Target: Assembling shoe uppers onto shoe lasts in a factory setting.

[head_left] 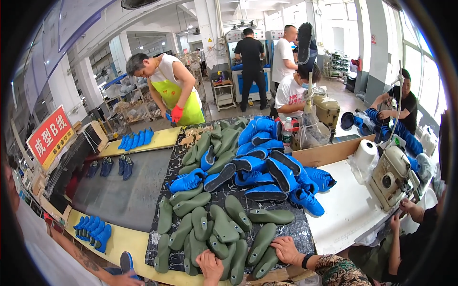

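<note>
Green shoe lasts (220, 225) lie heaped on the near part of a dark, worn tabletop (298, 228). At the near edge, my left hand (210, 267) rests against the lowest lasts, fingers extended and apart, gripping nothing that I can see. My right hand (286, 250), with a dark band at the wrist and a camouflage sleeve, has its fingers curled over the upper end of a green shoe last (265, 265) at the right of the heap. Beyond the heap are piled blue shoes (253, 163), several lying with dark soles up, and more lasts behind them.
Blue shoes (136, 140) stand on the conveyor's yellow border; darker pairs (126, 167) are on its grey belt (124, 195). A person in a yellow-green apron (183, 105) works across it. At right are a white tabletop (341, 205) and a beige machine (393, 176). A person's arm reaches in at lower left.
</note>
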The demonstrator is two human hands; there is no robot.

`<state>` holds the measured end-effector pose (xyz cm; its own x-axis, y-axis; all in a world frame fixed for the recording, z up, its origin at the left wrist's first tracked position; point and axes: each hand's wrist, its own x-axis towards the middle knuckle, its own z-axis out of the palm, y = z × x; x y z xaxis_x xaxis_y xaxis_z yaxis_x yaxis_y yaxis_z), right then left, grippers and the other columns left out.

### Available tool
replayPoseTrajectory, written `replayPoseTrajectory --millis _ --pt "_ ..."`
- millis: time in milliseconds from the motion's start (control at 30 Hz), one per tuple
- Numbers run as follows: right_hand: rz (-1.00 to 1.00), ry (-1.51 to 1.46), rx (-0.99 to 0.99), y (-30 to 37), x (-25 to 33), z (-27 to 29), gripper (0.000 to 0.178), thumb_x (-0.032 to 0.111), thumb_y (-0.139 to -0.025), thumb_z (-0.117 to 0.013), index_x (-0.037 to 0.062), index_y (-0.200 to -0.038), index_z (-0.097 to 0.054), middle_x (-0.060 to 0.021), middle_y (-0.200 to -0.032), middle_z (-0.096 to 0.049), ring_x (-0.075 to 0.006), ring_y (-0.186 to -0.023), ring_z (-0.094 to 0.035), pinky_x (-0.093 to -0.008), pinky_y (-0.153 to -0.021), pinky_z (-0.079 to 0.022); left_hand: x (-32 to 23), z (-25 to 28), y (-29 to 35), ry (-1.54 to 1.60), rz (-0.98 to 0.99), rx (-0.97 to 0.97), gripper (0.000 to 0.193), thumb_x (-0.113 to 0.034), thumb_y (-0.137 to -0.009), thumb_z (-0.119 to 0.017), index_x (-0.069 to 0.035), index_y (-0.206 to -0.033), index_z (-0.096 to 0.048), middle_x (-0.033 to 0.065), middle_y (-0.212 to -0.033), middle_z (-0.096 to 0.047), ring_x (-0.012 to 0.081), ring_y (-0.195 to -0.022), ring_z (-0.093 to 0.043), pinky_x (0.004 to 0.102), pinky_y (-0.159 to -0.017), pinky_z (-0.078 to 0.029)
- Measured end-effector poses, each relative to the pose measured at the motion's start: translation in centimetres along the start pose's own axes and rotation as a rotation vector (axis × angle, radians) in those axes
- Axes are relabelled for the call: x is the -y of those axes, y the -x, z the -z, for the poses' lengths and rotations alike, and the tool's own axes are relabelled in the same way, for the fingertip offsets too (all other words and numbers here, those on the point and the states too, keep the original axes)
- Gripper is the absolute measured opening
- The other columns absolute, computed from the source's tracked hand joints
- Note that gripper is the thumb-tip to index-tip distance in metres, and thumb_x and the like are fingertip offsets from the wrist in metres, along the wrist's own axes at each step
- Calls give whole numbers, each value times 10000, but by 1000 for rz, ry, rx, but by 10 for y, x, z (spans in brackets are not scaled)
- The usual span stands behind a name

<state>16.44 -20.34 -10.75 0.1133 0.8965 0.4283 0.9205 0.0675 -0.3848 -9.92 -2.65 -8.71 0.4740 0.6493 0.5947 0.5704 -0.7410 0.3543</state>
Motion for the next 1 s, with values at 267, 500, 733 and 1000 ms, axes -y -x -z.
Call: replayPoseTrajectory --millis 267,500,733,1000 --pt "6 -13 -11 -1 -2 -1 288 130 -779 -497 62 -1041 -598 -95 -1050 -564 -264 -1027 -500 -421 -882 -339 0 0 0 -24 -31 -23 156 -12 -644 -548 -6 -793 -502 141 -845 -544 310 -953 -549 466 -823 -352" --pt "-9 -1 22 -2 -2 0 289 141 -768 -513 55 -1027 -605 -105 -1049 -563 -280 -1025 -495 -430 -894 -341 -3 1 -6 -8 -9 -1 152 -5 -659 -550 4 -807 -517 141 -858 -551 309 -972 -544 463 -845 -348" --pt "16 -9 -6 -2 -1 -4 297 152 -773 -492 46 -1030 -597 -109 -1054 -557 -280 -1027 -489 -430 -902 -332 0 1 1 -24 -6 -7 156 0 -663 -548 12 -818 -531 144 -860 -559 309 -982 -550 462 -854 -346" --pt "10 8 -3 -2 -1 0 296 152 -768 -495 49 -1028 -593 -105 -1055 -554 -281 -1020 -487 -433 -899 -336 -2 2 -1 -10 -11 -2 156 0 -653 -553 13 -808 -537 140 -868 -568 302 -982 -556 454 -854 -352"
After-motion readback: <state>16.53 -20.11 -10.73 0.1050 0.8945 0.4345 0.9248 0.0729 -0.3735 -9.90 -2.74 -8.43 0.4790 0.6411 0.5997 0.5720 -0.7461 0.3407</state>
